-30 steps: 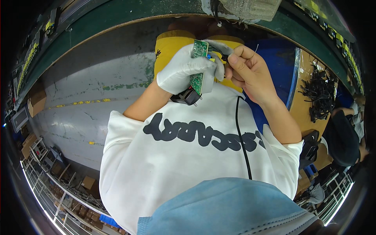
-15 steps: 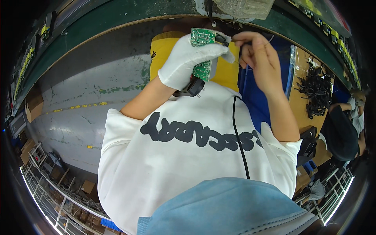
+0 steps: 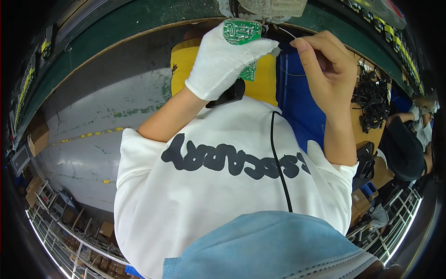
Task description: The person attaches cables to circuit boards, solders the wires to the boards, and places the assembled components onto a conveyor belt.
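Note:
A green circuit board (image 3: 241,31) stands upright at the bench edge, held by my left hand (image 3: 216,63) in a white glove. The glove covers the middle of the board, and its lower end (image 3: 248,72) shows below the thumb. Under the wrist hangs a black plug adapter (image 3: 227,95); whether it is joined to the board is hidden. My bare right hand (image 3: 330,67) pinches a thin pale wire (image 3: 288,33) between thumb and forefinger. The wire's far end points toward dark leads beside the board, close under the bench edge.
The dark green bench edge (image 3: 153,39) curves across the top, with a cloudy plastic container (image 3: 274,7) on it. A yellow surface (image 3: 183,69) and a blue bin (image 3: 302,109) lie below my hands. Tangled black cables (image 3: 371,100) and another person (image 3: 406,149) are at right.
My left hand has raised the board slightly toward the bench. My right hand has moved right and turned, and the pale wire now shows clearly at its fingertips.

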Demonstrator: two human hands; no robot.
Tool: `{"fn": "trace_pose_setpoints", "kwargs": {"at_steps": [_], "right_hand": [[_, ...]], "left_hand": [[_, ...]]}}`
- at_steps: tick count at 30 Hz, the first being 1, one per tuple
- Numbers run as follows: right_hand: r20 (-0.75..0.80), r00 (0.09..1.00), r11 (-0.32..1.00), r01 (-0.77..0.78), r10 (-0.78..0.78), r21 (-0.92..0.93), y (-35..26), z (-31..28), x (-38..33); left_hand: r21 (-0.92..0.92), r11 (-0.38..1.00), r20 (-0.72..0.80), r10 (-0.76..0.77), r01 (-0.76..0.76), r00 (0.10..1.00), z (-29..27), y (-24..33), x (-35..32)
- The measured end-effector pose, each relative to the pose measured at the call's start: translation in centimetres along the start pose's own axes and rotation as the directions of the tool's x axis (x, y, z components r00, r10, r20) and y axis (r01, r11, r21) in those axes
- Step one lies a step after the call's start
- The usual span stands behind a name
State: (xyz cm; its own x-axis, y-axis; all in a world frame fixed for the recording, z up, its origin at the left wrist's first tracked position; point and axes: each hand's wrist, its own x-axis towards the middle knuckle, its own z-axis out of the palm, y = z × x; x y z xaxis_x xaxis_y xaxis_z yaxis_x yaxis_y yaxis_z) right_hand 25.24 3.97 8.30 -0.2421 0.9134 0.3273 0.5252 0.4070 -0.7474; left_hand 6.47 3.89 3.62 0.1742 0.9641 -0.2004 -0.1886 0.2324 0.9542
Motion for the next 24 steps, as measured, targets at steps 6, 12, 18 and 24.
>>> {"fn": "trace_pose_setpoints", "kwargs": {"at_steps": [6,12,18,24], "right_hand": [[-0.026,0.994,0.991,0.103,-0.106,-0.089,-0.8,1.3,0.4],[-0.026,0.994,0.991,0.105,-0.108,-0.08,-0.5,1.7,0.5],[-0.023,0.99,0.983,0.138,-0.142,-0.122,-0.6,1.8,0.9],[-0.009,0.986,0.983,0.165,-0.166,-0.083,-0.8,2.1,1.0]], "left_hand": [[0.008,0.998,-0.033,0.061,-0.06,0.998,0.1,-0.3,0.0],[0.066,0.996,-0.005,0.066,-0.065,0.998,0.3,0.4,-0.1],[0.098,0.991,0.003,0.089,-0.089,0.996,0.3,0.6,-0.1],[0.101,0.985,-0.016,0.143,-0.14,0.99,0.2,0.2,-0.1]]}}
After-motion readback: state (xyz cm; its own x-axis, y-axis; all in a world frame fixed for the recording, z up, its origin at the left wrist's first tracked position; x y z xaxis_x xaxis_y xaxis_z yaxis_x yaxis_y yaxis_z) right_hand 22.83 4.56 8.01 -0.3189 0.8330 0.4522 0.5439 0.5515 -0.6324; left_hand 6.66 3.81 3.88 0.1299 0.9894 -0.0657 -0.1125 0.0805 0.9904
